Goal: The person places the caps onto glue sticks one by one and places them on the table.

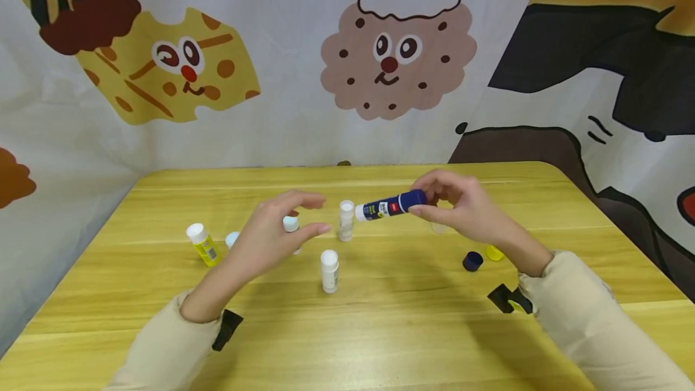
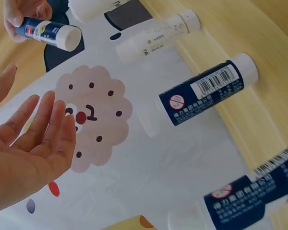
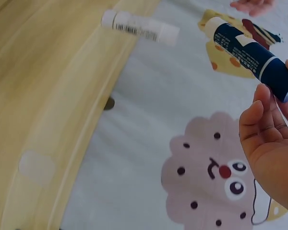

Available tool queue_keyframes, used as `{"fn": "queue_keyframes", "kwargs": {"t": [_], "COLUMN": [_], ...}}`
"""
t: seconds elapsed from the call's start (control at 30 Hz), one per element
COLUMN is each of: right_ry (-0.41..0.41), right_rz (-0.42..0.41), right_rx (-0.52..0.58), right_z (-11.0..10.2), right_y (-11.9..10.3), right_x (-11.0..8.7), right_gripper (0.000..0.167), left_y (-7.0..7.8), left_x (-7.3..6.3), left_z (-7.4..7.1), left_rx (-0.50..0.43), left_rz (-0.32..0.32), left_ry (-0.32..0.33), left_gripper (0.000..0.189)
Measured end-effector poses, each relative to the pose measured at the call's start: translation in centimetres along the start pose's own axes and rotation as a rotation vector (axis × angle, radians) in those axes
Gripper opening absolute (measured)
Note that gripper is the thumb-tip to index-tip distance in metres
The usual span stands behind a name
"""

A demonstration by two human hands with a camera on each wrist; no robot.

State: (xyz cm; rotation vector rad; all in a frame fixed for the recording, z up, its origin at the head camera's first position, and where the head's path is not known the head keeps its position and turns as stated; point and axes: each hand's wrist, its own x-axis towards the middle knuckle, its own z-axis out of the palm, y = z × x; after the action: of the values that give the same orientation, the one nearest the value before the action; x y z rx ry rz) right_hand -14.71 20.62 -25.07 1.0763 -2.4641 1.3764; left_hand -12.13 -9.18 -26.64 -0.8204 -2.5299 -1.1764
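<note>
My right hand [image 1: 461, 204] pinches a navy glue stick [image 1: 388, 205] by its dark-capped end and holds it above the table, nearly level, with the white base toward the left. In the right wrist view, thumb and fingers curl around the capped end. My left hand [image 1: 271, 231] is raised to the left of the glue stick and apart from it, fingers and thumb spread with nothing between them. Behind the left hand, a glue stick with a pale blue top [image 1: 291, 224] is partly hidden. Two white glue sticks, a rear one [image 1: 345, 222] and a nearer one [image 1: 329, 273], stand between the hands.
A yellow-labelled glue stick [image 1: 203, 246] stands at the left, beside another pale blue top [image 1: 232, 239]. Loose navy cap [image 1: 472, 261], yellow cap [image 1: 495, 252] and a clear cap [image 1: 438, 228] lie near the right hand. A printed curtain hangs behind the wooden table [image 1: 380, 343].
</note>
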Motion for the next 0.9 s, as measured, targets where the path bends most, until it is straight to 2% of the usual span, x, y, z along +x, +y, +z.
{"fn": "queue_keyframes", "kwargs": {"t": [0.17,0.4,0.9], "right_ry": [0.012,0.041,0.133], "right_rz": [-0.029,0.071,0.223], "right_rx": [0.017,-0.028,-0.137], "right_z": [-1.5,-3.1,-5.0], "right_y": [0.6,1.3,2.0], "right_x": [-0.1,-0.8,-2.0], "right_gripper": [0.025,0.024,0.024], "left_y": [-0.3,-0.8,-1.9], "left_x": [-0.3,-0.7,-1.8], "left_z": [-0.3,-0.7,-0.6], "left_rx": [-0.006,-0.007,0.017], "left_rz": [-0.018,-0.062,-0.077], "left_ry": [0.001,-0.005,0.0], "left_gripper": [0.035,0.037,0.035]}}
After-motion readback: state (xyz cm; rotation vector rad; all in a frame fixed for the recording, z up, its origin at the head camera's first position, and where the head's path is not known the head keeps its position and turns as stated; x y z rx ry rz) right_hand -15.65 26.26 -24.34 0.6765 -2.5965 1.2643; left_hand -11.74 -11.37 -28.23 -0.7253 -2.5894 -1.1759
